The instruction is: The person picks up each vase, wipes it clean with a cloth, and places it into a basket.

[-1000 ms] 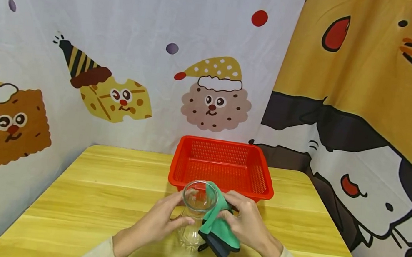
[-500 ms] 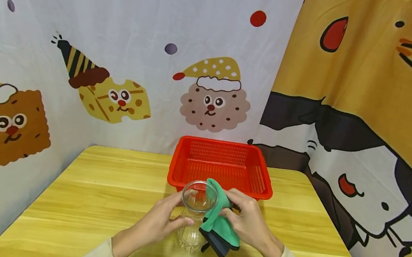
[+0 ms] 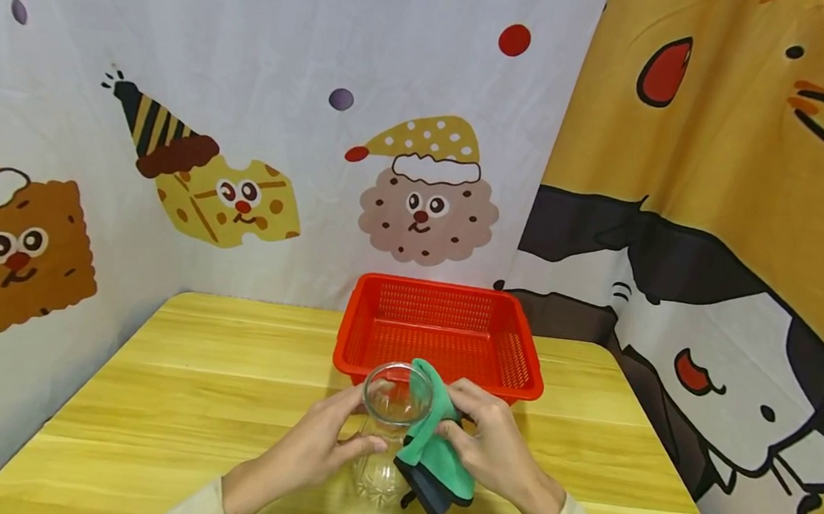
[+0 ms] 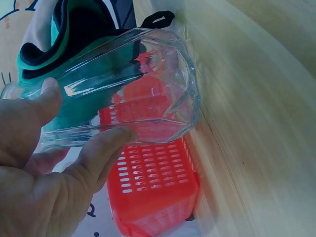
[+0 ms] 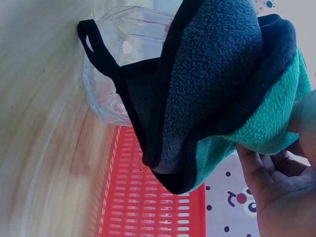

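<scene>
A tall clear glass vase (image 3: 379, 478) with a faceted base stands near the middle of the table. My left hand (image 3: 313, 443) holds it from the left, thumb in front and fingers around the far side. My right hand (image 3: 493, 446) pinches a green and dark grey cleaning cloth (image 3: 442, 457) between thumb and fingers at the vase's right side. One green fold reaches up to the rim. In the right wrist view, the cloth (image 5: 212, 79) has black edging and a black hanging loop, and covers part of the vase (image 5: 106, 94). The right fingertips are partly hidden by the cloth.
Just behind the vase sits a red plastic basket (image 3: 438, 367) with perforated walls. The light wooden table (image 3: 219, 371) meets a cartoon-printed curtain (image 3: 276, 42) at the back and on both sides.
The cloth's lower edge has swung slightly left. Both hands keep nearly the same places, and the vase stays where it was.
</scene>
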A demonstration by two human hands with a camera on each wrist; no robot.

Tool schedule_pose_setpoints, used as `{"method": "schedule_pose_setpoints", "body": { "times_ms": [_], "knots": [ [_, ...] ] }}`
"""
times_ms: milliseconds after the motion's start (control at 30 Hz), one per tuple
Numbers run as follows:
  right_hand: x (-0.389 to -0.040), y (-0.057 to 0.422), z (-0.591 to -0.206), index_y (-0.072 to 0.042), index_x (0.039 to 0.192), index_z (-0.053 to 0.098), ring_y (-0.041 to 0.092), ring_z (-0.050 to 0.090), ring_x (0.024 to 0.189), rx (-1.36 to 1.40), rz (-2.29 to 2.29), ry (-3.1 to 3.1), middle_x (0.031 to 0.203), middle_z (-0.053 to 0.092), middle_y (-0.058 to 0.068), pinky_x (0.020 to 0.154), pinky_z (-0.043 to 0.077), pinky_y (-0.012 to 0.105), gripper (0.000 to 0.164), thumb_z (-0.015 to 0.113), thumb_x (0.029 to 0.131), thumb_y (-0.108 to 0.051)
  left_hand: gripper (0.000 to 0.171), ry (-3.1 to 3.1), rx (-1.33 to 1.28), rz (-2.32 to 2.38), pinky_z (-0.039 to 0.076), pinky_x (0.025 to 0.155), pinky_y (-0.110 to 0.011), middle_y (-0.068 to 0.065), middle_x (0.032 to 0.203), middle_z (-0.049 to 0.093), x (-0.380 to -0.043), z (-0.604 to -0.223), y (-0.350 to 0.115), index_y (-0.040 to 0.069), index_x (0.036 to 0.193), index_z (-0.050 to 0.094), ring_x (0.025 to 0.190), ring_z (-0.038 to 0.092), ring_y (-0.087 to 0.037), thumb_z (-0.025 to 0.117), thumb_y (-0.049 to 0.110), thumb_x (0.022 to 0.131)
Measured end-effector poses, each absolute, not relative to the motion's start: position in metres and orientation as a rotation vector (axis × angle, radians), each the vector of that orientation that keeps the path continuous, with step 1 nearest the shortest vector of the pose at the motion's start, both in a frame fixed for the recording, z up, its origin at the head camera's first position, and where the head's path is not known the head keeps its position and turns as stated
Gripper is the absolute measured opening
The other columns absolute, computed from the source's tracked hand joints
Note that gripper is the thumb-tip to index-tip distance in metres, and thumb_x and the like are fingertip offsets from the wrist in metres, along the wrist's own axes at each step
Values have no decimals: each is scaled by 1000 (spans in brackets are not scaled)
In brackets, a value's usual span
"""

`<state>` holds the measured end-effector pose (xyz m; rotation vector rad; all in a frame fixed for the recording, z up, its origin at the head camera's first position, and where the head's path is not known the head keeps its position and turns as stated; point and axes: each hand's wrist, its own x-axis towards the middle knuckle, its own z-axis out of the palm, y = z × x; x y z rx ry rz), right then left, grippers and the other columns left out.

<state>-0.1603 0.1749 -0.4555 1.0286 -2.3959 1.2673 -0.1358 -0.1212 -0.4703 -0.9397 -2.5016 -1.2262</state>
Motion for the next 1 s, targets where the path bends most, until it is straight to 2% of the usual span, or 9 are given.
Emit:
{"method": "schedule_pose_setpoints", "body": {
  "times_ms": [333,500,600,800,1000],
  "knots": [
    [-159,174,-454,-11,132,85,13,80,105,1068,1214,-2399,119,78,-3,84,76,35,36,85,101,7,69,-2511,-940,-1218,67,115,-61,-8,149,79,-136,-470,-122,11,165,59,130,82,-32,87,29,105],
    [-159,175,-454,-12,129,85,15,79,105,1077,1166,-2406,118,75,-4,84,74,29,32,86,101,5,69,-2519,-939,-1218,66,115,-61,-5,150,79,-135,-470,-122,13,166,58,130,82,-30,86,32,106],
    [-158,174,-454,-10,130,86,14,78,107,1070,1106,-2413,123,74,-2,84,72,25,35,89,99,5,69,-2525,-937,-1219,66,115,-62,-5,151,78,-136,-470,-122,13,167,58,131,82,-30,85,34,107],
    [-159,173,-454,-8,137,85,21,80,119,1081,992,-2433,143,73,6,93,73,31,41,91,97,0,67,-2526,-936,-1224,66,115,-62,-7,151,78,-136,-471,-122,13,166,59,131,82,-32,84,36,107],
    [-160,173,-454,-8,137,84,20,81,118,1129,943,-2453,140,75,5,94,73,32,39,91,98,-5,67,-2516,-942,-1224,67,114,-60,-7,150,79,-137,-471,-122,12,165,59,129,82,-31,86,31,106]
  ]
}}
